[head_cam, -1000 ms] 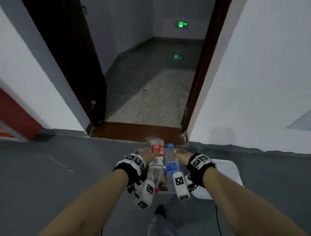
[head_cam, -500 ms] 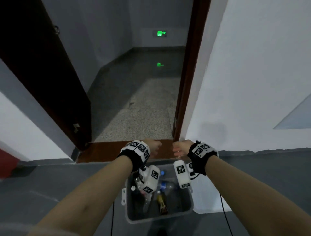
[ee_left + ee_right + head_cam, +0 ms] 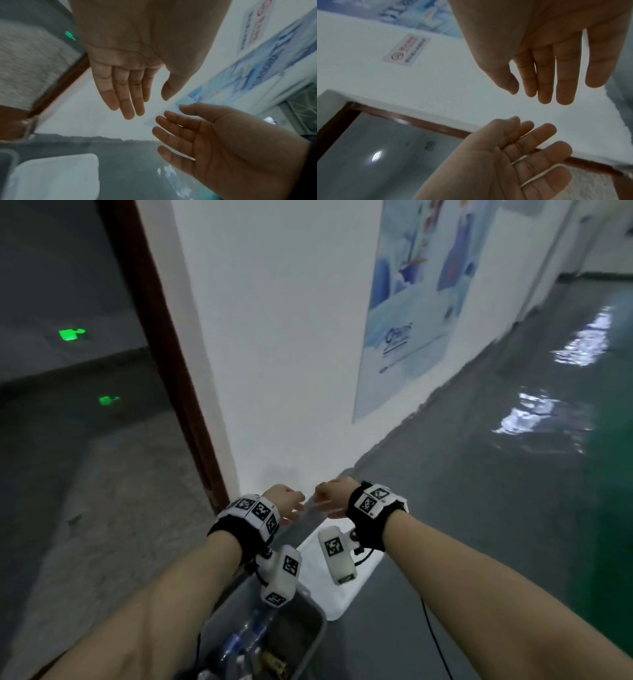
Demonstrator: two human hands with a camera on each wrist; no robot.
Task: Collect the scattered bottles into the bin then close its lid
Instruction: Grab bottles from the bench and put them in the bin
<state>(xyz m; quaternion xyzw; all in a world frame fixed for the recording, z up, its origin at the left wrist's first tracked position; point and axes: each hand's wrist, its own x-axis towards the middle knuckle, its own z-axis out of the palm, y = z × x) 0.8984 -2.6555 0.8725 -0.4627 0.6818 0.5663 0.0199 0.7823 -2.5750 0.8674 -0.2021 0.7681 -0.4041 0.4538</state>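
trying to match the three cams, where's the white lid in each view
Head: white lid lies on the floor right of the bin, below the right hand.
Left wrist: bottom-left corner.
Right wrist: not in view.
Shared landmark: brown door frame.

Both forearms reach forward above the bin [image 3: 310, 655], a grey open-topped tub at the lower middle of the picture. Bottles [image 3: 245, 642] lie inside it, one with a blue cap or label; the rest are too dim to tell apart. The white lid [image 3: 320, 580] lies flat on the floor [image 3: 496, 508], touching the bin's far right edge. The left hand [image 3: 286, 501] and the right hand [image 3: 330, 496] hang close together beyond the bin, above the lid's far end, empty as far as this view shows. Each wrist bears a black band with white marker blocks. Behind the bin stands a white wall [image 3: 281, 337] carrying a blue poster [image 3: 411, 302]; left of the bin runs a brown door frame [image 3: 171, 364].
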